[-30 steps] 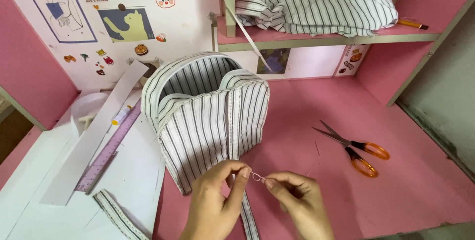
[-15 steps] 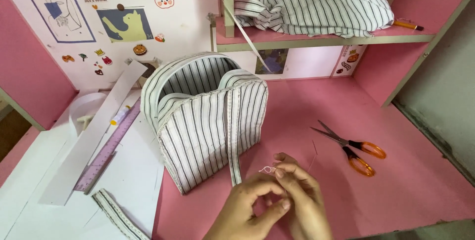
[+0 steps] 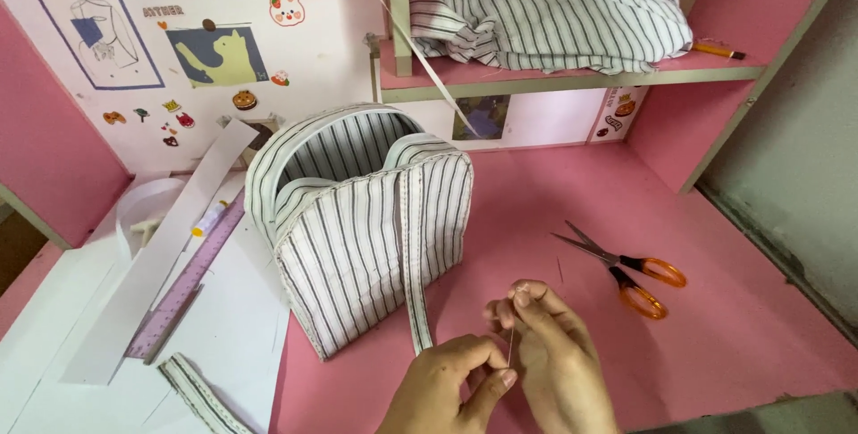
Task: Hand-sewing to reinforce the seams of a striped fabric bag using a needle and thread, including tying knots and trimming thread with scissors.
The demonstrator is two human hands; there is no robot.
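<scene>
Just thread (image 3: 509, 345) between pinching fingers (image 3: 500, 379)

Orange-handled scissors (image 3: 626, 271) lie open on the pink desk (image 3: 760, 327), striped cloth (image 3: 545, 9) shelved above.

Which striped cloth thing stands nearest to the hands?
The striped bag on the pink desk, just beyond the hands; the crumpled striped cloth lies far up on the shelf.

White cloth with thin dark stripes is seen on the bag (image 3: 357, 237) and the heap of fabric (image 3: 554, 9) on the shelf; the desk (image 3: 733, 309) is pink, the scissors (image 3: 630, 271) orange-handled, the ruler (image 3: 179, 295) purple
</scene>
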